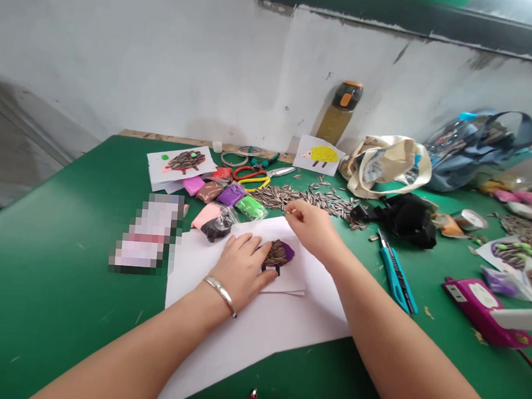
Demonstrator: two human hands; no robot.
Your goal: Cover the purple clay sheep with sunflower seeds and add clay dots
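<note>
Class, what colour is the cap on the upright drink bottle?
Black with orange parts, in the head view.

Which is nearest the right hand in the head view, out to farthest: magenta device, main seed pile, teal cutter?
1. Main seed pile: just beyond the right hand.
2. Teal cutter: off to the hand's right.
3. Magenta device: farther right, past the cutter.

Free: grn tbl [59, 227], my far L | Blocked fwd: clay pkts [231, 194], seed pile [327, 201] | Blocked R: cutter [396, 277], blk bundle [413, 221]
</note>
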